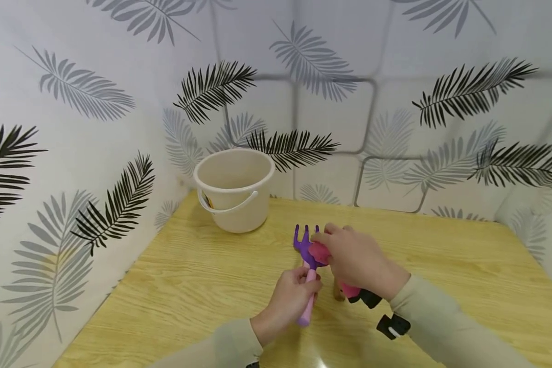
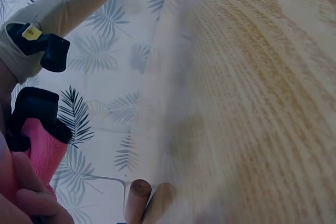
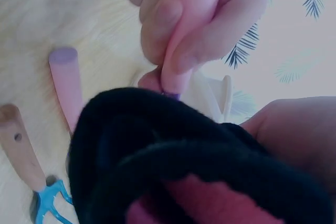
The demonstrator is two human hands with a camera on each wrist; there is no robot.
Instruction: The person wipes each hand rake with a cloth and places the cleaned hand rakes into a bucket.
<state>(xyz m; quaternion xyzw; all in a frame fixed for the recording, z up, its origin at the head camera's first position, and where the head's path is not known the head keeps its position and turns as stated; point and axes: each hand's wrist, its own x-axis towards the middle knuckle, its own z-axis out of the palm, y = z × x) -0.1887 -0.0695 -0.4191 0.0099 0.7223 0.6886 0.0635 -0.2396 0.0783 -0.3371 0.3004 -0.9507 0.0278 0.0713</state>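
Note:
My left hand [image 1: 287,299] grips the pink handle of a small garden hand fork [image 1: 305,244], its purple tines pointing away from me. From the right, my right hand [image 1: 361,260] holds a pink cloth [image 1: 319,252] with black trim against the fork's purple head. The lower part of the cloth hangs below the palm. In the right wrist view, the dark fuzzy edge [image 3: 131,114] of the cloth fills the foreground and hides the fork's head. The left wrist view shows more of the pink cloth [image 2: 44,150] beside curled fingers [image 2: 31,177].
A cream bucket [image 1: 239,209] with a white handle stands at the back left of the wooden table [image 1: 188,291]. In the right wrist view, a wooden-handled tool with blue tines [image 3: 47,203] and another pink handle [image 3: 65,82] lie on the table.

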